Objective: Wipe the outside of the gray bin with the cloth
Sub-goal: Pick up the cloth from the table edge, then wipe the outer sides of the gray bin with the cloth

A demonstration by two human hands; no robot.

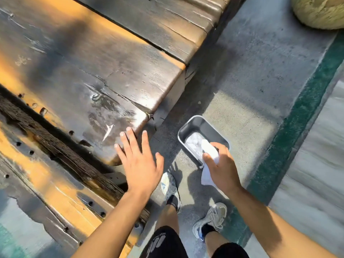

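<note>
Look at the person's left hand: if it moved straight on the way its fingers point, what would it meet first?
Probably the wooden bench. The open left hand points its fingers up-frame at the bench's near corner, though their height above it is unclear. The gray bin lies off to the right.

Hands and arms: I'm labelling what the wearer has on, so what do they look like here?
Both the left hand and the right hand are bare, with no gloves, rings or watch showing. Both forearms are bare to the edge of the picture, with no sleeves in view. The fingernails are short and unpainted.
</note>
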